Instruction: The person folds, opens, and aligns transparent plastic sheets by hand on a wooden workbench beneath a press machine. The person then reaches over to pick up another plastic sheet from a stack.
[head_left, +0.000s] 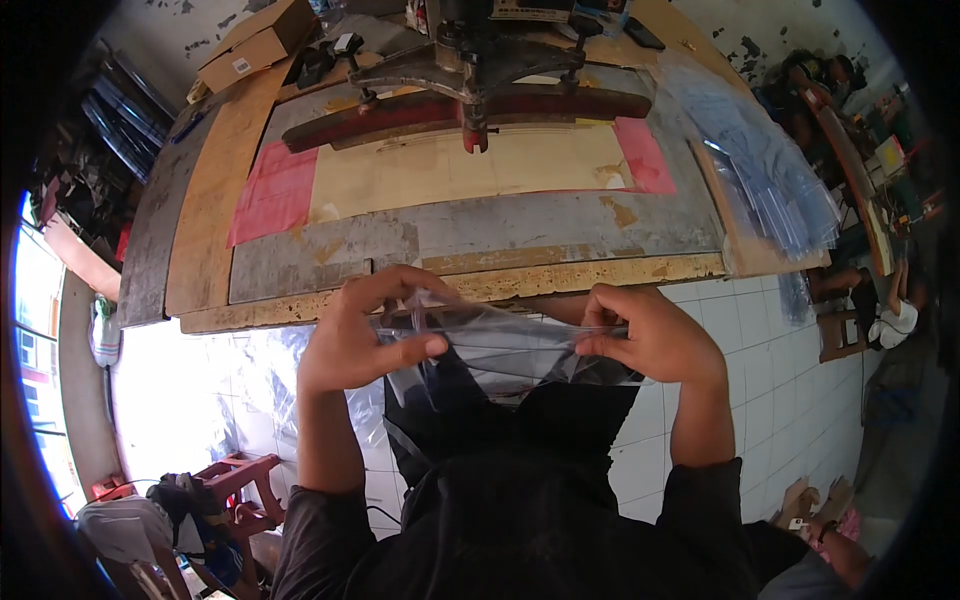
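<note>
Between both hands a clear plastic sheet [500, 350] is held up over my lap, folded or layered, with glossy creases. My left hand [365, 335] has its thumb and fingers closed on the sheet's left end. At the right end, my right hand [650, 335] pinches the plastic between thumb and fingers. Just beyond the hands is the front edge of a worktable [470, 285]. On it lies a pale yellow board [450, 170] with a red patch at each end, below a red-and-grey metal press head [470, 100].
A pile of clear plastic pieces [765, 185] lies on the table's right side. A cardboard box [255, 45] stands at the back left. More plastic [265, 380] lies on the tiled floor. A red stool [245, 490] is at lower left; other people sit at right and lower right.
</note>
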